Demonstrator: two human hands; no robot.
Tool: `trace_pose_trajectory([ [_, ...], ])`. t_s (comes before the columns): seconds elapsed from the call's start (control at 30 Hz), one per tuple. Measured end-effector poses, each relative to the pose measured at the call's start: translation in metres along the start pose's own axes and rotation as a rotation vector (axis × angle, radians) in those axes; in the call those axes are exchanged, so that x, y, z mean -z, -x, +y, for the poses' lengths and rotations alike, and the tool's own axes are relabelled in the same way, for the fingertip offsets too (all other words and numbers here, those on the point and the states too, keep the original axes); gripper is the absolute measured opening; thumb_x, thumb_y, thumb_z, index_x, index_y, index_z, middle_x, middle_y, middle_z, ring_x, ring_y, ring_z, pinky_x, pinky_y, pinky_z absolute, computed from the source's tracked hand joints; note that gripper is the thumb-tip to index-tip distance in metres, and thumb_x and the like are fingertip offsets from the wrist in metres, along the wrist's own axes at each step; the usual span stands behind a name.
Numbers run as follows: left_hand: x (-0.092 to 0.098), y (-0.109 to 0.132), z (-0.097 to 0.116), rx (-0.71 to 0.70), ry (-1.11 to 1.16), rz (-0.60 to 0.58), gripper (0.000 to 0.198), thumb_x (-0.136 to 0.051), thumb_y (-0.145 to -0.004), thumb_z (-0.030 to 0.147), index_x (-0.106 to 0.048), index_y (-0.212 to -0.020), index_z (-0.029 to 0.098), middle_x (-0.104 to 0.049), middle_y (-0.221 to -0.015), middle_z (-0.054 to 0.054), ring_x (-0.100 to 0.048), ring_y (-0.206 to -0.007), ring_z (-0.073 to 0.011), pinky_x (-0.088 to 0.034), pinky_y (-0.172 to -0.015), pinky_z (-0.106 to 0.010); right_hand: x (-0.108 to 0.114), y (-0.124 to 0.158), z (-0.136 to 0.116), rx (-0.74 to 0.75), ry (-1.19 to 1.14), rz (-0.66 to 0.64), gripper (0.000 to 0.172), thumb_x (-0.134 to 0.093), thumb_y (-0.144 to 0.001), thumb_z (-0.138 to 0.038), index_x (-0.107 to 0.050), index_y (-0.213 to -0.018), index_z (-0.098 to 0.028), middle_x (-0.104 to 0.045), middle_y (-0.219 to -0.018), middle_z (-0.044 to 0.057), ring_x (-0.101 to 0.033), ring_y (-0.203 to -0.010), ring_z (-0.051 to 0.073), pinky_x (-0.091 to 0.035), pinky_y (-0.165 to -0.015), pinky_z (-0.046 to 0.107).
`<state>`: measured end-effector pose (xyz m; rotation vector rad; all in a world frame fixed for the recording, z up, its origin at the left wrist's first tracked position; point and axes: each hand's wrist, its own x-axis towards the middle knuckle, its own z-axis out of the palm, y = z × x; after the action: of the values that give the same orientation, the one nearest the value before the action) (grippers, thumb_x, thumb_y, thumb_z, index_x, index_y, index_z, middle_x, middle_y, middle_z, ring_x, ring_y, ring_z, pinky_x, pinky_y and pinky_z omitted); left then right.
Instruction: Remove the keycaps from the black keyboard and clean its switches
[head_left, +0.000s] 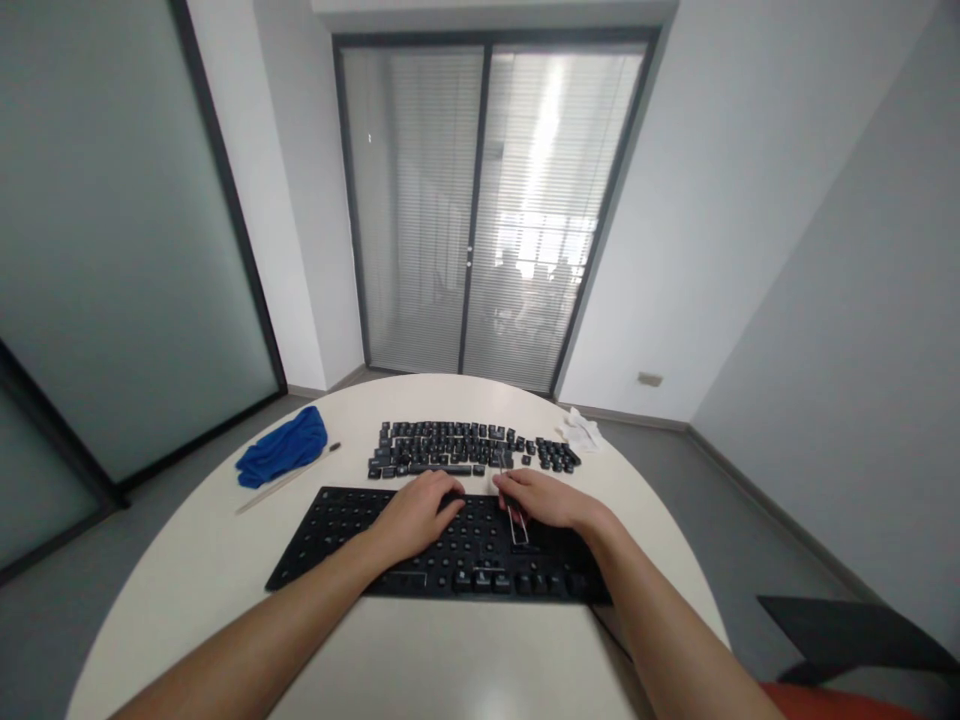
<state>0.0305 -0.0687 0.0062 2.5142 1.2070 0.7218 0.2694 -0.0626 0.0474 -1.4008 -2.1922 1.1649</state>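
A black keyboard base (352, 545) with most of its keycaps off lies on the round white table (450, 660) in front of me. Beyond it, the removed black keycaps (465, 448) are laid out in rows. My left hand (416, 515) rests palm down on the upper middle of the base, fingers curled over a key spot. My right hand (544, 498) is closed on a wire keycap puller (516, 520), whose loop hangs down over the base.
A crumpled blue cloth (285, 447) and a thin brush-like stick (289, 478) lie at the table's left. A white tissue (583, 430) sits at the far right edge. A dark chair part (847, 625) stands at the right.
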Motion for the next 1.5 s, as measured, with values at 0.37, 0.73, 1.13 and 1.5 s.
trace_pose_trajectory([
  [0.37, 0.026, 0.018, -0.01, -0.085, 0.008, 0.025, 0.014, -0.053, -0.092, 0.019, -0.065, -0.099, 0.021, -0.067, -0.098, -0.004, -0.06, -0.097, -0.0204, -0.048, -0.089, -0.034, -0.05, 0.013, -0.037, 0.19, -0.123, 0.16, 0.044, -0.042, -0.097, -0.056, -0.061, -0.091, -0.017, -0.057, -0.066, -0.001, -0.053, -0.062, 0.014, -0.04, -0.06, 0.023],
  [0.73, 0.032, 0.027, -0.014, -0.182, 0.098, -0.051, 0.017, -0.059, -0.089, 0.017, -0.063, -0.104, 0.023, -0.06, -0.119, -0.005, -0.055, -0.113, -0.02, -0.044, -0.102, -0.036, -0.058, 0.016, -0.052, 0.284, 0.128, 0.069, 0.032, -0.048, -0.099, -0.041, -0.066, -0.086, -0.018, -0.065, -0.071, 0.0, -0.057, -0.064, 0.013, -0.04, -0.062, 0.022],
  [1.13, 0.031, 0.027, -0.015, -0.171, 0.116, -0.047, 0.018, -0.059, -0.087, 0.015, -0.063, -0.103, 0.023, -0.06, -0.12, -0.006, -0.055, -0.114, -0.0205, -0.044, -0.103, -0.037, -0.049, 0.025, -0.059, 0.543, 0.189, -0.108, 0.029, -0.053, -0.097, -0.04, -0.076, -0.1, -0.023, -0.075, -0.097, 0.005, -0.068, -0.09, 0.018, -0.047, -0.084, 0.025],
  [1.5, 0.032, 0.025, -0.011, -0.184, 0.102, -0.053, 0.018, -0.058, -0.088, 0.015, -0.064, -0.103, 0.023, -0.061, -0.119, -0.006, -0.055, -0.114, -0.0208, -0.044, -0.103, -0.037, -0.056, 0.003, -0.024, 0.258, -0.345, -0.038, 0.045, -0.054, -0.091, -0.057, -0.069, -0.089, -0.015, -0.059, -0.061, -0.001, -0.054, -0.056, 0.011, -0.044, -0.058, 0.022],
])
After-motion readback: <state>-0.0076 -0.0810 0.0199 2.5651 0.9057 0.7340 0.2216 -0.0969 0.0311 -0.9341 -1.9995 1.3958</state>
